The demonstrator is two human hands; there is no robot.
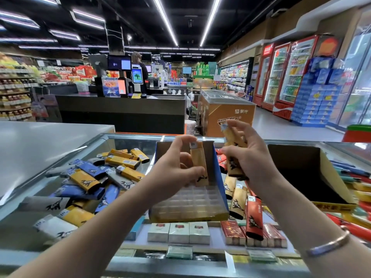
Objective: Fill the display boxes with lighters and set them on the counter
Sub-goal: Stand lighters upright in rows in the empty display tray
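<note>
Glass counter [128, 138] under scattered lighters [86, 181]; supermarket checkout [120, 109] behind

Both forearms reach fwd, hands raised side by side. Left hand [178, 167]: fingers + thumb curled, pinching. Right hand [249, 163]: fingers curled in a grip, bracelet on wrist.

Single wide-angle cam on my head, facing forward and down, close over my hands at the glass counter [124, 137]; shop aisles behind, edges somewhat blurred.
</note>
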